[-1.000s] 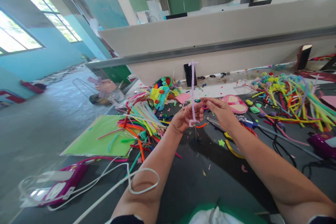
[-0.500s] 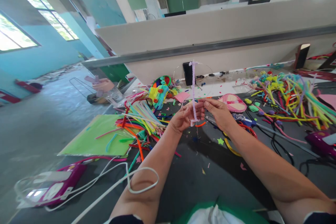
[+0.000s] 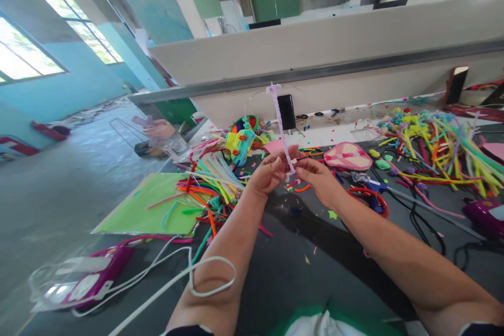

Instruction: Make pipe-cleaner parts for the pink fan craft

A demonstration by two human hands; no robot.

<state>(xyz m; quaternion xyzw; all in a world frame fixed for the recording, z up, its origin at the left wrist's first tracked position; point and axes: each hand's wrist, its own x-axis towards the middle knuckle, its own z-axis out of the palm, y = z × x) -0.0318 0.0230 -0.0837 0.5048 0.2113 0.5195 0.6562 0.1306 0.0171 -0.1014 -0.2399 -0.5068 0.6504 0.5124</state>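
A lavender pipe cleaner piece [image 3: 279, 115] stands nearly upright between my hands, tilted with its top to the left. A short crosspiece tops it, and a thin clear arc curves out from there to both sides. My left hand [image 3: 270, 174] is closed around its lower part, fingers curled behind the stem. At the bottom end, the fingertips of my right hand [image 3: 318, 181] are pinched together on the piece. Just behind the hands lies a pink heart-like padded shape [image 3: 348, 156]. Exactly which fingers touch the stem is partly hidden.
Bundles of coloured pipe cleaners lie left [image 3: 218, 173] and right [image 3: 444, 152]. A green sheet [image 3: 136, 205], a purple device [image 3: 104, 278] and a white cable [image 3: 157, 294] are at left. A black phone [image 3: 286, 112] leans against the partition [image 3: 331, 79]. Scraps dot the dark table.
The lavender piece has gone from upright to leaning left at its top. My right hand has moved left and down to its bottom end. The view has shifted slightly.
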